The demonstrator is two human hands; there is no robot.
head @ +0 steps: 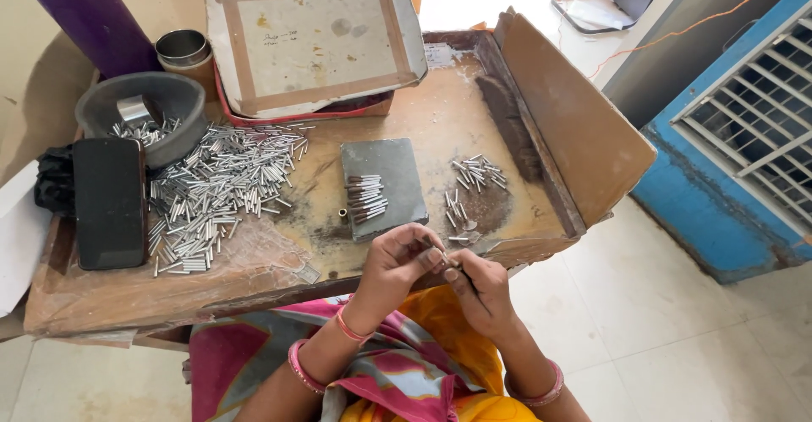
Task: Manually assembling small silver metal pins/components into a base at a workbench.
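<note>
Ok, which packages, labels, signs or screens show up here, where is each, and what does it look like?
Phone: left side of the work tray, flat black rectangle, screen dark.
Box lid: far end of the tray, grey rounded rectangle with a brown tape frame and faint handwriting.
No signs or printed packages otherwise.

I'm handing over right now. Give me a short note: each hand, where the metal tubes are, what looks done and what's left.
Left hand and right hand meet at the near edge of the wooden work tray, pinching one small metal piece between the fingertips.
Big loose pile of tubes lies left of the grey slab; a short row of tubes rests on the slab.
Small group of pieces right of the slab looks set aside, perhaps finished.
Left: most of the big pile, by the look of it.
</note>
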